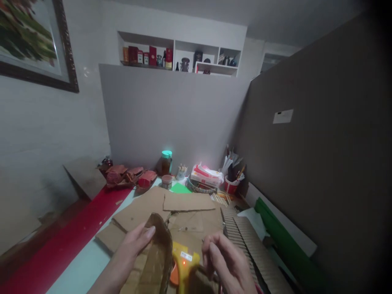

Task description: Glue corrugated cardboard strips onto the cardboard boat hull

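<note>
Cardboard piece [157,249]: brown, curved, left hand [134,245] gripping; yellow glue gun [183,261] beside.

Grey partition wall [171,118] in front of me, a white shelf [180,55] above it. Framed picture [33,41] hangs left. Pretty dim in here.

Dim room, soft blur throughout, dark vignette at the right edge, wide-angle bending at the borders.

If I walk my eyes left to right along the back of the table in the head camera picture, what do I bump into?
Red paper things → brown jar with a green lid → little cup of sticks → white and red packet → red cup full of brushes and pens.
</note>
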